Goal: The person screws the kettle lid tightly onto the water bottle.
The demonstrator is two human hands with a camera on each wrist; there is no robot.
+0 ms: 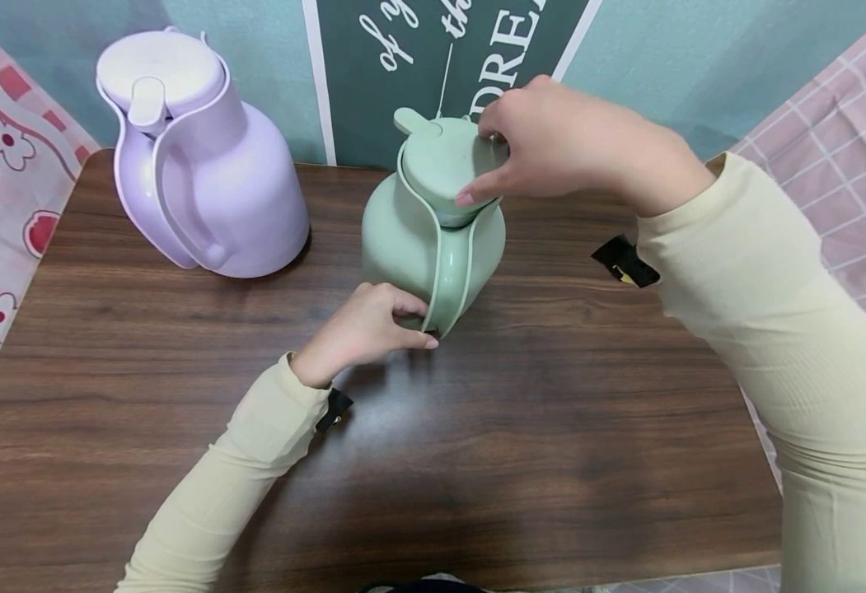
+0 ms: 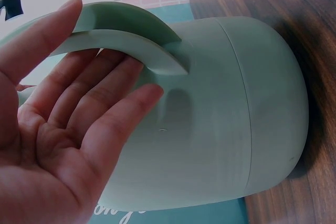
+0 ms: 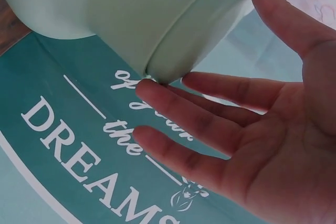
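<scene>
A pale green vacuum jug [image 1: 395,239] stands upright near the back of the table. My left hand [image 1: 366,333] is at the lower part of its handle [image 1: 451,276], thumb on the outer side and fingers inside the loop, as the left wrist view [image 2: 68,124] also shows. From the right, my right hand [image 1: 562,140] grips the round green lid [image 1: 443,156], its thumb on the near edge and its fingertips at the far edge. The lid's lever points to the back left. In the right wrist view, the fingertips [image 3: 152,87] touch the lid's rim.
A lilac vacuum jug [image 1: 255,189] of similar shape stands at the back left of the brown wooden table [image 1: 551,436]. Behind the green jug hangs a teal cloth with a dark lettered panel [image 1: 418,74]. Patterned pink cloths hang at both sides.
</scene>
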